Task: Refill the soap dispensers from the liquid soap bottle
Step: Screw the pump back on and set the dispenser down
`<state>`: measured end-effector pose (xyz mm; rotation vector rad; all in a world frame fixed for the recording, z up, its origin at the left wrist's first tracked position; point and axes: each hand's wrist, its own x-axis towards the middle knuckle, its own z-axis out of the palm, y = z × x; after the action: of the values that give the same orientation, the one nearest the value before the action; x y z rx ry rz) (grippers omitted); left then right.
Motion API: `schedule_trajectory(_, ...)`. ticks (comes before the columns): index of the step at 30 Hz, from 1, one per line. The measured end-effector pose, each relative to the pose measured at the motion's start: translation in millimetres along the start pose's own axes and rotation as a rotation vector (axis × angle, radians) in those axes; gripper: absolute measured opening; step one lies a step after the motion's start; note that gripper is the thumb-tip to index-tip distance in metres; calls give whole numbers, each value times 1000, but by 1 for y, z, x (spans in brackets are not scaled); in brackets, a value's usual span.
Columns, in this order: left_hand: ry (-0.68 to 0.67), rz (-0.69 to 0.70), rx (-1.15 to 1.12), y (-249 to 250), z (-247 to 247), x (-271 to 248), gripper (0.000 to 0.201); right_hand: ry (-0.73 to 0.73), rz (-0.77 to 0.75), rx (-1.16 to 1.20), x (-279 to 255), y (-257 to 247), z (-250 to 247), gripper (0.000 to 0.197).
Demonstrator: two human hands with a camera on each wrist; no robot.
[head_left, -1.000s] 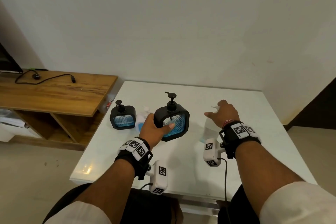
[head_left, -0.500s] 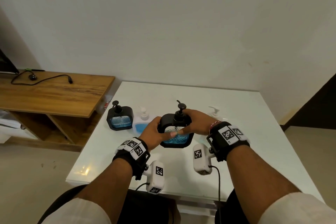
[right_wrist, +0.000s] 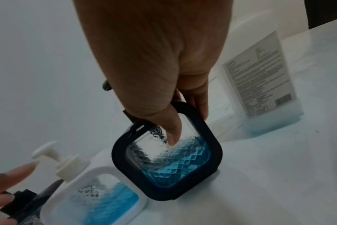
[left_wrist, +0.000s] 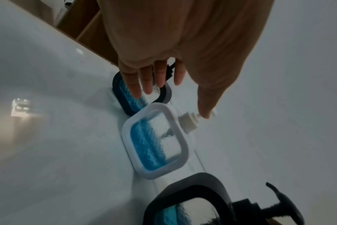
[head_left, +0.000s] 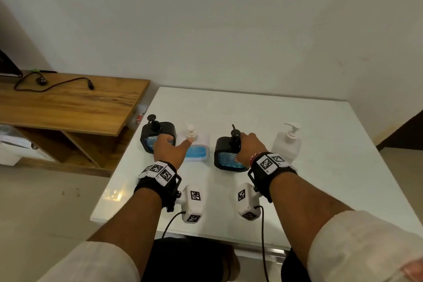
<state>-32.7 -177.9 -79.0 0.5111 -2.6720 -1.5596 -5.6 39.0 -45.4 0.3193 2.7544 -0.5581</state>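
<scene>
Three square soap dispensers stand in a row on the white table (head_left: pixel 320 190), each part full of blue soap. My right hand (head_left: pixel 245 146) grips the right black dispenser (head_left: pixel 225 158) near its pump; it is tilted on a lower corner (right_wrist: pixel 167 164), thumb on its clear front. My left hand (head_left: pixel 174 142) is open, its straight fingers (left_wrist: pixel 144 82) over the left black dispenser (head_left: pixel 158 135), its thumb beside the pump of the white dispenser (head_left: pixel 198 151). The white liquid soap bottle (head_left: pixel 286 144) stands upright to the right, a little blue soap at its bottom (right_wrist: pixel 260 91).
A wooden side unit (head_left: pixel 68 103) with a black cable (head_left: pixel 52 84) adjoins the table's left edge. A white wall rises behind the table. Bare tabletop lies in front of the dispensers and behind them.
My left hand let go of the right black dispenser and moved left to the other black one. My right hand, first reaching right, came onto that dispenser and now holds it alone.
</scene>
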Motion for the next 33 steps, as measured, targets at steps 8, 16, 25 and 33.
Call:
schedule_trajectory(8,-246,114,121,-11,17,24,93,40,35,28,23,6,12,48)
schedule_trajectory(16,-328,219,145,-17,33,29,81,51,79,34,27,4,10,45)
schedule_trajectory(25,-306,126,42,-11,21,21,84,52,153,11,17,-5,-5,50)
schedule_trajectory(33,318,90,-4,1,-29,24,17,176,139,-52,-9,-34,-44,39)
